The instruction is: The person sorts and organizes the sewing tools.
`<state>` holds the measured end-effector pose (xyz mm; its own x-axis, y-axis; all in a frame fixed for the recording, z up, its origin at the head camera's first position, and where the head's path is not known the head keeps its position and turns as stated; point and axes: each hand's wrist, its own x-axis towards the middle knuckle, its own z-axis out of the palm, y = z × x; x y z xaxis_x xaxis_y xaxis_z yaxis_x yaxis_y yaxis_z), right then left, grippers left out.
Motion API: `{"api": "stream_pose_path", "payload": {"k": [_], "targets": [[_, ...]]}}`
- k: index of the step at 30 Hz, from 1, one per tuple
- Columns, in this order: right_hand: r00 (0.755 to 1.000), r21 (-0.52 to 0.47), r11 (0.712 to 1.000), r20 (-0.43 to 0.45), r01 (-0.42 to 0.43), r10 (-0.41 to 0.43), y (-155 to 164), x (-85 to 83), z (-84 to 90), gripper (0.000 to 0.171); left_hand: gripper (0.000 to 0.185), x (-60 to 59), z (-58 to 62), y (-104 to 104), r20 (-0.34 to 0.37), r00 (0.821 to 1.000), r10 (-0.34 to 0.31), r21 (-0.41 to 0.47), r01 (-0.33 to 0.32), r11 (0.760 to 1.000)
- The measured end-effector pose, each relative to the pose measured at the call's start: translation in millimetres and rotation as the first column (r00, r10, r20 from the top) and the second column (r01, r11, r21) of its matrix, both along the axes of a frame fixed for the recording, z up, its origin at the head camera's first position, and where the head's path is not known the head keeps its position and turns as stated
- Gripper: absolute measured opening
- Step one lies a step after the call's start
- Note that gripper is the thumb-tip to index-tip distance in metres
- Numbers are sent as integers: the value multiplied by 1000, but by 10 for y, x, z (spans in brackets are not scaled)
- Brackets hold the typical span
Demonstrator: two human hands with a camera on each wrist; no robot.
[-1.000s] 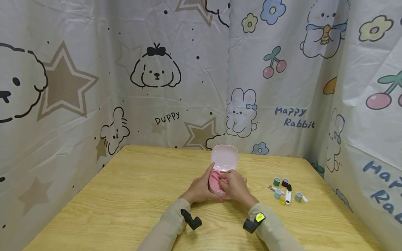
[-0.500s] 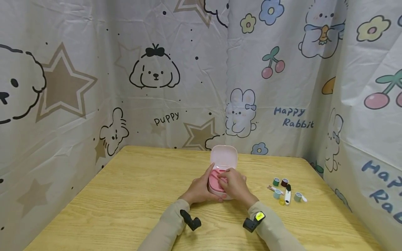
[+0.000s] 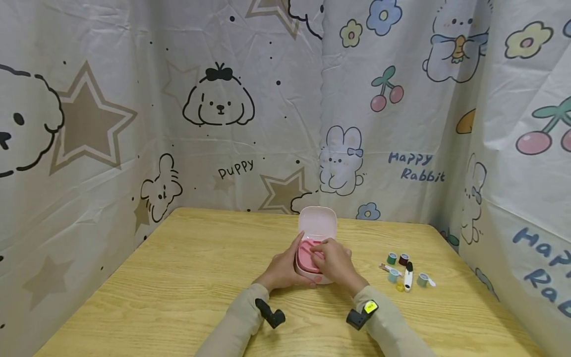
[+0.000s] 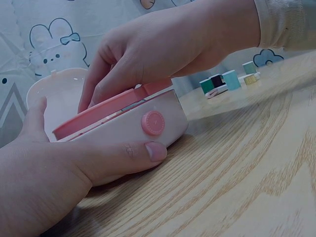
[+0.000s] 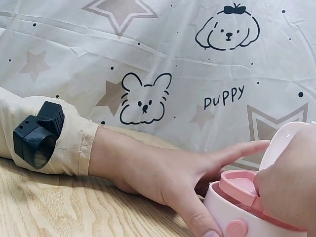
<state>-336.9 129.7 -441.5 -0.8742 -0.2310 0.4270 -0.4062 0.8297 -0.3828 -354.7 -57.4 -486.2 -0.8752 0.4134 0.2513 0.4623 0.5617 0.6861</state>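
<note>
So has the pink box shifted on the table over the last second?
No. The pink box sits at the same spot relative to the small spools on its right, with both hands on it; the slight offset is camera motion.
</note>
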Motion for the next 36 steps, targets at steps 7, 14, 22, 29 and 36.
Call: {"api": "stream_pose_path", "payload": {"k": [7, 14, 22, 29, 36], "targets": [[1000, 0, 1000, 8, 3, -3, 24, 25, -5, 17, 140, -7, -37, 2, -3, 1000, 2, -1, -2, 1000], [1000, -39, 999, 5, 30, -30, 74, 44, -15, 19, 140, -9, -49, 16, 11, 1000, -4, 1, 4, 1000], [998, -80, 995, 36, 57, -55, 140, 69, 59, 19, 138, 2, -29, 29, 13, 1000, 7, -2, -7, 1000], [992, -110, 990, 98, 93, -83, 244, 57, 163, 22, 140, -34, -21, 25, 8, 1000, -3, 25, 2, 1000], [979, -139, 981, 169, 138, -114, 332, 27, 206, 25, 142, -50, -40, 16, 22, 1000, 0, 47, -1, 999]]}}
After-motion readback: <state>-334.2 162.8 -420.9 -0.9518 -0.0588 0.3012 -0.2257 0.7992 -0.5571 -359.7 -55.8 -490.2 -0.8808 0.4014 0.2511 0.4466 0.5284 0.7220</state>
